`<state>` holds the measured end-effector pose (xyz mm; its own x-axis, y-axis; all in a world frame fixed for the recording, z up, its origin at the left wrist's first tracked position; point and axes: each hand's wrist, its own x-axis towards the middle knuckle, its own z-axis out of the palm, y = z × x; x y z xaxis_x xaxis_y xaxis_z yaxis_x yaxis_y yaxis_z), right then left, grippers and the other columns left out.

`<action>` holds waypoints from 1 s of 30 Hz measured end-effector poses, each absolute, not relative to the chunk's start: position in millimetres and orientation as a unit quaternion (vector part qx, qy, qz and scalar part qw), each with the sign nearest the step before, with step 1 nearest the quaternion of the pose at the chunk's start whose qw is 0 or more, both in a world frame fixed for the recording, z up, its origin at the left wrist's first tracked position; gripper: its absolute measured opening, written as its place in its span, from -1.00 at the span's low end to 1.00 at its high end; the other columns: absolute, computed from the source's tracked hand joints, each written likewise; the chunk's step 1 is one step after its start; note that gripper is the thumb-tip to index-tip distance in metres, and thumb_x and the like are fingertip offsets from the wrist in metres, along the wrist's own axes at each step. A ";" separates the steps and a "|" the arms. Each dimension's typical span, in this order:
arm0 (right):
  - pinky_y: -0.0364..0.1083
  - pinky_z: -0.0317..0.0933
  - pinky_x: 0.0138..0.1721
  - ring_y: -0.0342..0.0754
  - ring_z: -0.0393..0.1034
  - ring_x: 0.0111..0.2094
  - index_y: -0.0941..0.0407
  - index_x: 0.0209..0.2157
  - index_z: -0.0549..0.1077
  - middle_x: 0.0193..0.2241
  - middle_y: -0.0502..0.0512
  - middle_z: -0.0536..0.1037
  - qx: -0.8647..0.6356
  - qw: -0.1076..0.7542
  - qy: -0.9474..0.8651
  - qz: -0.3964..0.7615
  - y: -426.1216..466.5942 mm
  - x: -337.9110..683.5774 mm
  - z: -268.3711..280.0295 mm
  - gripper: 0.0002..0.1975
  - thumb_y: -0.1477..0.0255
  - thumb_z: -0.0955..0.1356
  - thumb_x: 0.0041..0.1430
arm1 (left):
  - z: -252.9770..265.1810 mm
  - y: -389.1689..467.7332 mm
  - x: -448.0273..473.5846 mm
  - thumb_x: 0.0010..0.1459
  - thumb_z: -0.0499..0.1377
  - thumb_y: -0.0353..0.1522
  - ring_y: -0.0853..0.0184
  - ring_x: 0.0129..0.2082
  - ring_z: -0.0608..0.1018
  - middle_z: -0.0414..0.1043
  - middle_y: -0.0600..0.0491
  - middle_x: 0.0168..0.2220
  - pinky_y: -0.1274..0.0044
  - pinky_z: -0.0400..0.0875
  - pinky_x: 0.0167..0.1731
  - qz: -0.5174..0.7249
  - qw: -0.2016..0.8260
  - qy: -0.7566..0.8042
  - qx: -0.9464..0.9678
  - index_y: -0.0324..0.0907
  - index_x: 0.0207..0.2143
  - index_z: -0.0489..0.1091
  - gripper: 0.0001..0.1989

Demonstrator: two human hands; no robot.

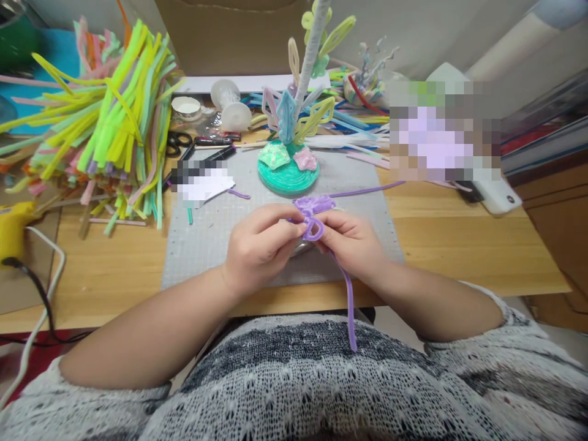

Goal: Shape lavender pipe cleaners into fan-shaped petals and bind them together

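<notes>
Between my two hands is a purple pipe cleaner (314, 229), bent into a small loop, with one long end (351, 306) hanging down past the table edge. My left hand (266, 242) pinches it from the left, thumb and index finger pressed together. From the other side, my right hand (351, 239) grips it with closed fingers. Just beyond the fingertips lies a bundle of folded purple pipe cleaner (316, 204); whether it is joined to the loop I cannot tell. Behind it stands a round teal base (288, 174) carrying a white-wrapped stem and pastel pipe-cleaner shapes.
A grey cutting mat (197, 257) lies under my hands. At the left are a big heap of coloured pipe cleaners (114, 110), black scissors (179, 144) and a yellow glue gun (16, 229). White spools (229, 104) stand behind; a white device (496, 193) lies right.
</notes>
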<state>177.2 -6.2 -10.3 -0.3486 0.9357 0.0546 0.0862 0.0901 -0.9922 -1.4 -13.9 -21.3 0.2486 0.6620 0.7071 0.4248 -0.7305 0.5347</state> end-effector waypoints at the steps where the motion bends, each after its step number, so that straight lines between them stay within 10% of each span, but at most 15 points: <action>1: -0.17 0.05 -0.54 -0.24 0.15 -0.61 0.12 -0.44 0.52 -0.68 -0.12 0.32 -0.417 0.403 -0.625 0.522 -6.0 177.8 -11.1 -0.73 0.22 0.38 0.17 | -22.0 -13.6 -1.3 0.14 0.19 -0.48 0.35 -0.21 0.58 0.57 -0.01 -0.21 0.50 0.50 -0.20 0.495 0.123 0.347 0.787 -0.12 -0.37 0.43 -0.91; 30: -0.24 0.07 -0.68 -0.25 0.26 -0.66 0.10 -0.24 0.40 -0.57 -0.09 0.49 -0.356 0.396 -0.479 0.698 -4.4 177.5 -8.6 -0.77 0.30 0.42 0.11 | -23.5 -10.6 -2.8 0.09 0.21 -0.53 0.36 -0.23 0.56 0.55 0.01 -0.24 0.51 0.48 -0.22 0.531 0.083 0.350 0.768 -0.14 -0.35 0.40 -0.87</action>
